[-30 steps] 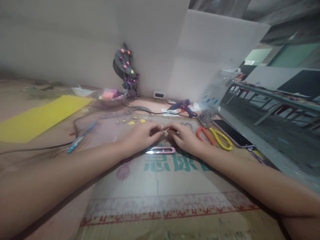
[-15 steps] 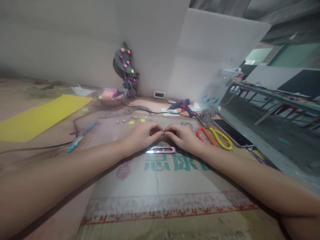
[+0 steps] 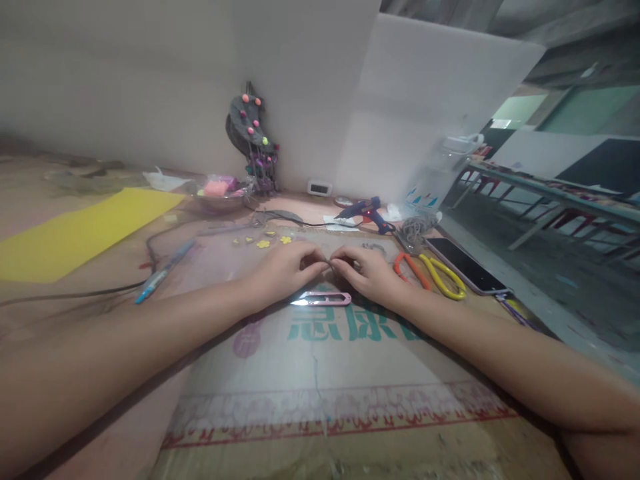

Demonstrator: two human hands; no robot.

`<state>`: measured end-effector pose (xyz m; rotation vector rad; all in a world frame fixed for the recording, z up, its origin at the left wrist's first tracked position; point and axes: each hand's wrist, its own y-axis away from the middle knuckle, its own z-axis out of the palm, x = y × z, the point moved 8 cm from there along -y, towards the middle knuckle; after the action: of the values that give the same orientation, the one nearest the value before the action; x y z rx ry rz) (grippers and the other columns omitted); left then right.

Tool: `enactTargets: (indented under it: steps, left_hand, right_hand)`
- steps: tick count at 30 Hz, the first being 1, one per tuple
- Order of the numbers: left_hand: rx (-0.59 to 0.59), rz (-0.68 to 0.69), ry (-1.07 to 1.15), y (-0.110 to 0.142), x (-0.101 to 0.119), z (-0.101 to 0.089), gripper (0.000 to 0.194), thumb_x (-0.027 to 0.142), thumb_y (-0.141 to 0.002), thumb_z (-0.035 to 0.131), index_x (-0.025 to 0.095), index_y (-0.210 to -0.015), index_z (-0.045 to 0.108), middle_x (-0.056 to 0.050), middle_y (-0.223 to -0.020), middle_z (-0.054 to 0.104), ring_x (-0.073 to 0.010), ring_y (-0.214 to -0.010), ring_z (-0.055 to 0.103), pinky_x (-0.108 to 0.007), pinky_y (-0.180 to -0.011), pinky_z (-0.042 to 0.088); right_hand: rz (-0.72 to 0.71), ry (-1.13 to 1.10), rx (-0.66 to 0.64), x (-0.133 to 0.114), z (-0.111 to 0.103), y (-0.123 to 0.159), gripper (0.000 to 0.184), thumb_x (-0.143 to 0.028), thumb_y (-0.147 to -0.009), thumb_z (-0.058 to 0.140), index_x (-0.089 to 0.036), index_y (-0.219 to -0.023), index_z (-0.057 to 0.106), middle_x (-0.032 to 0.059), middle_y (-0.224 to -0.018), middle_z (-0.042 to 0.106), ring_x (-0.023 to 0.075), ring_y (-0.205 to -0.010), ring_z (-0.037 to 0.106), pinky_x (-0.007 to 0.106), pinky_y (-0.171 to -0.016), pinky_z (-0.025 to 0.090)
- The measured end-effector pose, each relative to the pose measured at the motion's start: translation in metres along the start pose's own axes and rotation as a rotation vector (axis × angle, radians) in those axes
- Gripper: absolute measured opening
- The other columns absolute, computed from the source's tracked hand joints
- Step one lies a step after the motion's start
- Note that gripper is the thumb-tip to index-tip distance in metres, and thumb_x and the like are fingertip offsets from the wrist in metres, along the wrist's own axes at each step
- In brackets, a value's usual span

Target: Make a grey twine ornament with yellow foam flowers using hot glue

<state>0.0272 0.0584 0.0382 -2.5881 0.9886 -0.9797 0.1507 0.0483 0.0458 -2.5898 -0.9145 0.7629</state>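
Observation:
Over the printed cardboard [image 3: 320, 373], my left hand [image 3: 295, 263] and my right hand [image 3: 365, 270] meet fingertip to fingertip, each in a closed pinch. Between the fingertips shows a short bit of thin dark strand [image 3: 330, 264]; most of it is hidden by the fingers. Just below the hands lie pink thread snips [image 3: 325, 299], blades pointing left. Small yellow flower pieces [image 3: 263, 244] rest beyond my left hand. Scissors or pliers with one orange handle [image 3: 413, 270] and one yellow handle [image 3: 443, 277] lie right of my right hand.
A blue glue gun [image 3: 367, 212] stands at the back, its cable running left. Grey yarn [image 3: 417, 230] and a phone [image 3: 467, 265] are on the right. Leftward lie a blue pen [image 3: 165, 272] and a yellow sheet [image 3: 85, 233]. A grey crescent ornament [image 3: 247, 127] leans on the wall.
My fingertips have drawn slightly apart, and the thin dark strand now shows between them. The things on the table have stayed put.

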Motion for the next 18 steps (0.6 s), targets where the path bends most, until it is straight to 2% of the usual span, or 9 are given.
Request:
enactTargets:
  steps: [18]
  left_hand:
    - [-0.022, -0.019, -0.002, 0.0004, 0.0029, -0.0009, 0.022, 0.034, -0.089, 0.050, 0.019, -0.088, 0.067, -0.003, -0.087, 0.069, -0.0183, -0.079, 0.060, -0.027, -0.066, 0.042]
  right_hand:
    - [0.004, 0.031, -0.030, 0.0023, 0.0044, -0.0013, 0.015, -0.024, -0.090, 0.051, -0.018, -0.089, 0.064, 0.0034, -0.080, 0.070, 0.0159, -0.073, 0.062, 0.026, -0.065, 0.043]
